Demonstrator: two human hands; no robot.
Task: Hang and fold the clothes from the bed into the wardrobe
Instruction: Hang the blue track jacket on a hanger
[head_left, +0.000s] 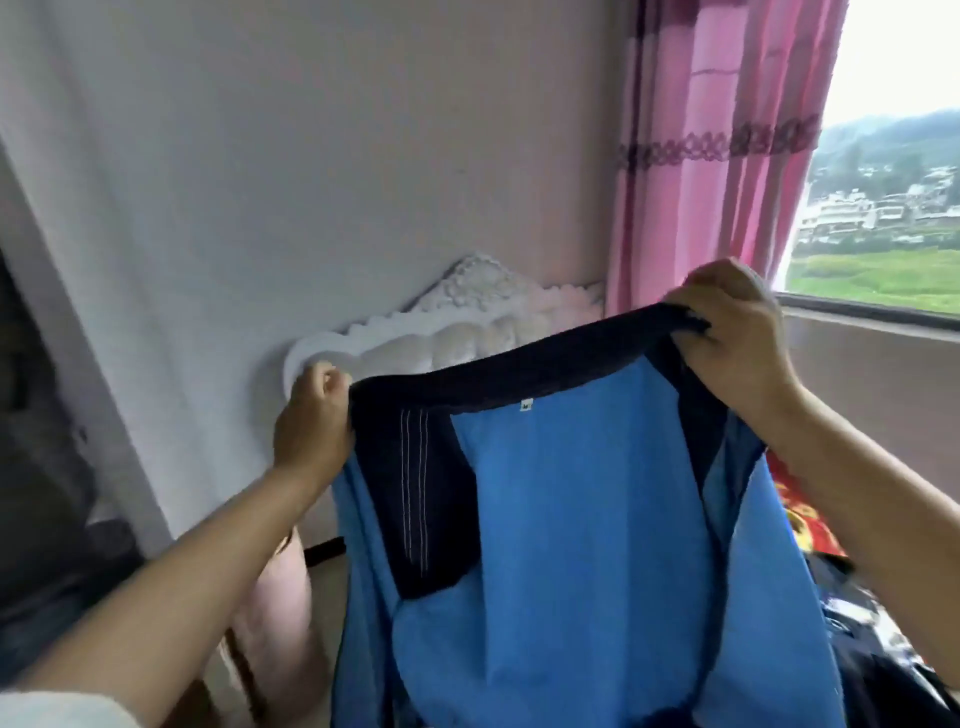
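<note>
We hold up the soft blue jacket with the dark navy collar (571, 519), our left hand (311, 421) and right hand (732, 332) each pinching a collar end so it hangs below them, and next we need a hanger, we think.

We see a pale wall (270, 156) filling upper left & centre, a carved white headboard (447, 332) at mid-frame, pink curtain (717, 150) upper right, and a window (893, 171) at far right w/ daylight, hills, buildings, green field.
</note>
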